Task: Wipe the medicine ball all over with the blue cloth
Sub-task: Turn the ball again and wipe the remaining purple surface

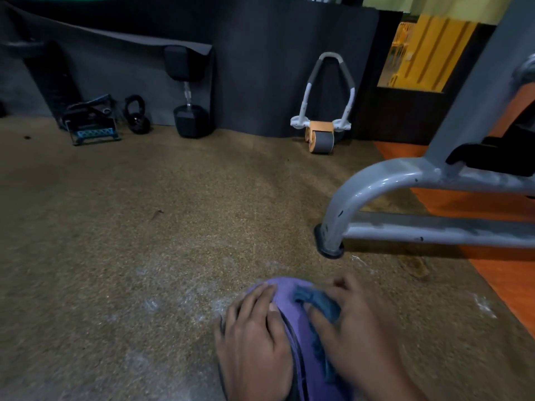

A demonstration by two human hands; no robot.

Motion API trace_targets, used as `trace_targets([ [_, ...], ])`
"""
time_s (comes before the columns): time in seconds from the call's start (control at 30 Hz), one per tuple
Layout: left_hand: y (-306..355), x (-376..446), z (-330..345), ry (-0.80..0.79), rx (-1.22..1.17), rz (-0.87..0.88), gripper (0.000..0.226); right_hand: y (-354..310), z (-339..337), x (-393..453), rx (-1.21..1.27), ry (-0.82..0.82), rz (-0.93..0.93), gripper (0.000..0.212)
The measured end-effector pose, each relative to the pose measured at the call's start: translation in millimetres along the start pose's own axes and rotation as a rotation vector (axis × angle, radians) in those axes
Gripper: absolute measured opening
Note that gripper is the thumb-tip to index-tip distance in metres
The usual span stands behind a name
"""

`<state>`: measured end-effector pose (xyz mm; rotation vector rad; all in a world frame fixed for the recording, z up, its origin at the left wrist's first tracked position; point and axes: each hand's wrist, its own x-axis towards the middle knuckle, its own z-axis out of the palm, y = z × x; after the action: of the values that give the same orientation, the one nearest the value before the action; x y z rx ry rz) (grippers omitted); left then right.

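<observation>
On the speckled floor, his left hand lay flat, steadying the medicine ball, apparently so his right hand could press the bunched blue cloth across it.

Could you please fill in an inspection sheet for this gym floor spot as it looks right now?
Surface: brown speckled floor with pale smears near the ball; orange flooring at the right.
Job's things: purple medicine ball on the floor; blue cloth bunched on its top.
Clutter: dumbbell standing on end, kettlebell and ab roller along the wall.
Grippers: left hand rests flat on the ball's left side; right hand presses the cloth onto the ball.
Cables: nothing seen.
Surroundings: dark mat against the wall; grey machine frame at the right, its foot close to the ball.
</observation>
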<state>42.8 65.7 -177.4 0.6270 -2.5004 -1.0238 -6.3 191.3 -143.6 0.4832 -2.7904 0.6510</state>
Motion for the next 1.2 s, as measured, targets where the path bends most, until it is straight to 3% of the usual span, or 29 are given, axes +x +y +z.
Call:
trace_targets([
  [0.07, -0.9, -1.2, -1.3, 0.034, -0.011, 0.031, 0.053, -15.3, -0.6, -10.0, 0.004, 0.050, -0.130, 0.033],
  [0.13, -2.6, -2.4, -2.9, 0.050, -0.013, 0.035, 0.052, -20.3, 1.5, -2.8, 0.031, 0.014, -0.134, 0.035],
  [0.2, -3.9, -2.8, -4.1, 0.061, -0.016, 0.024, 0.052, -11.5, 3.1, 13.1, 0.109, -0.088, -0.017, 0.029],
  [0.3, -2.5, -2.1, -5.2, 0.036, -0.014, -0.002, 0.055, 4.0, 0.0, 31.4, 0.148, -0.108, 0.171, 0.023],
  [0.37, -1.9, -1.8, -3.8, 0.041, -0.008, -0.009, 0.056, 6.2, -0.3, 27.8, 0.091, -0.112, 0.184, 0.024],
  [0.57, -0.8, -2.0, -7.5, 0.067, -0.009, 0.065, 0.046, -23.5, 1.3, -11.8, 0.021, 0.040, -0.193, 0.034],
  [0.7, 0.2, -6.4, -6.0, 0.104, -0.018, 0.037, 0.045, -4.0, 5.0, 26.1, 0.140, -0.079, 0.082, 0.024],
  [0.8, 2.5, -6.0, -4.8, 0.095, -0.037, -0.015, 0.048, 12.6, 2.6, 32.3, 0.143, -0.079, 0.222, 0.020],
  [1.03, -1.0, -6.6, -2.4, 0.118, -0.025, 0.019, 0.046, -21.9, 1.4, -19.0, 0.059, 0.085, -0.159, 0.032],
  [1.1, -0.9, -7.3, -2.1, 0.130, -0.026, 0.007, 0.047, -15.3, 2.5, -4.3, 0.108, 0.039, -0.084, 0.030],
  [1.2, 4.7, -5.5, -0.1, 0.097, -0.040, -0.036, 0.053, 13.1, 0.5, 20.9, 0.186, -0.047, 0.172, 0.020],
])
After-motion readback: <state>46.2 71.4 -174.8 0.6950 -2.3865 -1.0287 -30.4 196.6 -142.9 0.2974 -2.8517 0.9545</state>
